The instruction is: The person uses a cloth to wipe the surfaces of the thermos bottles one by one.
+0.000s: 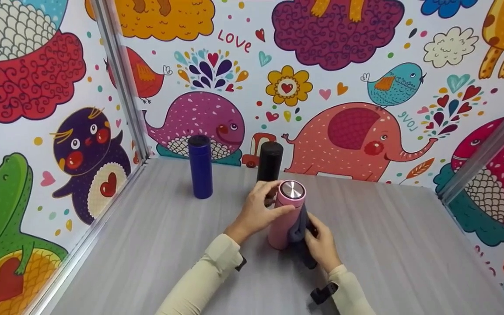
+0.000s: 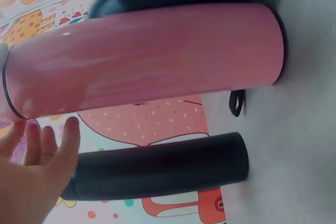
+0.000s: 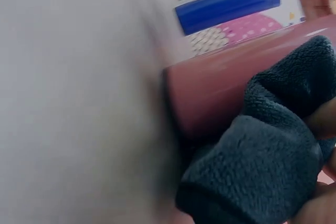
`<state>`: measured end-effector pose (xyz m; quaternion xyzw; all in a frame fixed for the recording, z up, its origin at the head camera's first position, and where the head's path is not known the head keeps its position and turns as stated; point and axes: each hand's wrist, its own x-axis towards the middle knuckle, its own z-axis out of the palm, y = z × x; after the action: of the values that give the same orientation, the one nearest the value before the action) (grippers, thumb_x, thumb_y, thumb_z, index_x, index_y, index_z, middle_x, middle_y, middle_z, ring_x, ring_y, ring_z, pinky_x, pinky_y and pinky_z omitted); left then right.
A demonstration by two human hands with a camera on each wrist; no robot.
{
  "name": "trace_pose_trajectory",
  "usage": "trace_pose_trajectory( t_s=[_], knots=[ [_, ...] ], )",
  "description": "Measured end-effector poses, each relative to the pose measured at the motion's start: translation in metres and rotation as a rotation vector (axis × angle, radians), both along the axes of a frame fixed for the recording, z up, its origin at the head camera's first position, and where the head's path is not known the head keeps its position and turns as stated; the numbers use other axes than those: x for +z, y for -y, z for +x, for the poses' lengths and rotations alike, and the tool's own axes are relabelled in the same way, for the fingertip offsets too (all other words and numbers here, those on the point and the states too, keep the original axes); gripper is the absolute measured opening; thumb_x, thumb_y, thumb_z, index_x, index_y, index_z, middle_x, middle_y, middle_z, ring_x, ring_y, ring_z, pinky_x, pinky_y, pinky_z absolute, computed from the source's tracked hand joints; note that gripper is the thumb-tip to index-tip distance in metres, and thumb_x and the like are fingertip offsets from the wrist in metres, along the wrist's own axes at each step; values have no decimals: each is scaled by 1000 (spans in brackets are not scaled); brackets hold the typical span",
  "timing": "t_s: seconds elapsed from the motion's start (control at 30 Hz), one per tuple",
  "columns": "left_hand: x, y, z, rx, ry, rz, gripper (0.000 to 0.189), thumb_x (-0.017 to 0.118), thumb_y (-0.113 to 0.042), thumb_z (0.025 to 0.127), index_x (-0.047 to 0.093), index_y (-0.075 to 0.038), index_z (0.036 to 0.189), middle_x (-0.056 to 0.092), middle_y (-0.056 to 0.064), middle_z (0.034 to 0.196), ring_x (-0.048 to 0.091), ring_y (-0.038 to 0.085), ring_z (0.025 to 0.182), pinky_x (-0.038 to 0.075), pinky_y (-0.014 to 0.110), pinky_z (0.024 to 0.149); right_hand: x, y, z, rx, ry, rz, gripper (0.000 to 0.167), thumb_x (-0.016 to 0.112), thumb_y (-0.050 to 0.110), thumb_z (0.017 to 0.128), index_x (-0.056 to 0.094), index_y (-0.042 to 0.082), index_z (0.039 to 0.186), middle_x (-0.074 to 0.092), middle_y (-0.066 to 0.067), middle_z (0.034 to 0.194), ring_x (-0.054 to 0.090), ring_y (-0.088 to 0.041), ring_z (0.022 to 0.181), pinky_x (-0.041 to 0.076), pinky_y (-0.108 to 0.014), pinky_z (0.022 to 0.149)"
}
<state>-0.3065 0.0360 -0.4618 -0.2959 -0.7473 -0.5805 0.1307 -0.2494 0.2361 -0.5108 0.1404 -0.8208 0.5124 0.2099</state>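
A pink thermos bottle [image 1: 281, 225] with a shiny steel-topped lid stands upright on the table. Around its upper part, just below the lid, my left hand [image 1: 254, 214] holds it, thumb across the near side. My right hand [image 1: 324, 247] grips a dark grey cloth [image 1: 297, 229] and presses it to the bottle's right side. In the right wrist view the fuzzy cloth [image 3: 257, 171] is bunched against the lower part of the pink bottle [image 3: 210, 87]. The left wrist view shows the bottle's smooth side [image 2: 152, 56] and the left fingers [image 2: 65, 145] at its top end.
A black thermos bottle [image 1: 271, 159] stands just behind the pink one, partly hidden by my left hand. Farther left is a blue thermos bottle [image 1: 201, 170], upright. Cartoon-printed walls with metal corner posts [image 1: 123, 83] enclose the grey table [image 1: 147, 245].
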Motion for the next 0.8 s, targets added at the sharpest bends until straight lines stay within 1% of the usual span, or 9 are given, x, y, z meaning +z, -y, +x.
trace_pose_trajectory(
  t_s=[0.07, 0.17, 0.27, 0.37, 0.43, 0.5, 0.63, 0.73, 0.8],
  knots=[
    [1, 3, 0, -15, 8, -10, 69, 83, -38, 83, 58, -8, 139, 54, 5, 116, 59, 17, 100, 56, 35, 88, 19, 4, 4, 1, -39, -2, 41, 57, -21, 86, 59, -15, 127, 64, -26, 121, 60, -27, 111, 46, -18, 94],
    [2, 9, -1, -56, 36, -13, 68, 81, -35, 85, 55, -10, 142, 56, 6, 119, 61, 18, 103, 55, 36, 91, 36, 7, 5, -18, -86, 2, 40, 57, -22, 86, 60, -15, 125, 66, -24, 119, 61, -21, 107, 46, -16, 91],
    [4, 14, -1, -96, 65, -11, 66, 80, -31, 88, 51, -11, 144, 60, 6, 125, 61, 18, 110, 53, 37, 95, 48, 8, 6, -32, -138, -1, 40, 58, -23, 85, 61, -15, 124, 67, -24, 116, 62, -15, 103, 47, -16, 89],
    [4, 18, 0, -132, 77, -14, 61, 77, -24, 91, 50, -7, 144, 61, 7, 131, 60, 18, 117, 51, 36, 98, 57, 10, 7, -30, -196, -20, 41, 58, -25, 83, 61, -17, 123, 67, -26, 113, 61, -11, 100, 48, -15, 87],
    [5, 17, 1, -148, 73, -22, 60, 75, -21, 92, 50, -4, 144, 60, 9, 134, 59, 17, 120, 49, 35, 99, 64, 11, 7, -25, -237, -28, 41, 58, -26, 82, 60, -18, 122, 67, -28, 113, 61, -9, 100, 48, -16, 88],
    [5, 15, 1, -153, 57, -38, 60, 75, -23, 93, 50, -2, 144, 58, 9, 135, 58, 16, 121, 48, 33, 100, 71, 12, 7, -16, -270, -31, 41, 59, -26, 82, 60, -18, 123, 66, -29, 114, 61, -7, 101, 49, -16, 89],
    [8, 8, 1, -153, 43, -58, 69, 78, -33, 89, 50, -3, 144, 57, 9, 135, 57, 14, 121, 46, 29, 101, 83, 14, 8, -2, -312, -39, 40, 62, -24, 84, 59, -18, 124, 65, -30, 115, 60, -5, 103, 49, -17, 91],
    [9, 5, 1, -126, 51, -74, 72, 80, -39, 86, 52, -5, 143, 56, 8, 132, 57, 14, 118, 46, 27, 101, 86, 15, 8, -2, -319, -41, 40, 64, -21, 85, 59, -18, 124, 65, -30, 115, 61, -4, 103, 49, -17, 92],
    [10, 6, 1, -95, 63, -83, 73, 81, -41, 84, 54, -7, 142, 54, 7, 127, 57, 15, 114, 48, 27, 99, 86, 15, 8, 2, -301, -43, 40, 65, -20, 86, 59, -18, 125, 65, -29, 116, 61, -5, 104, 49, -17, 92]
  ],
)
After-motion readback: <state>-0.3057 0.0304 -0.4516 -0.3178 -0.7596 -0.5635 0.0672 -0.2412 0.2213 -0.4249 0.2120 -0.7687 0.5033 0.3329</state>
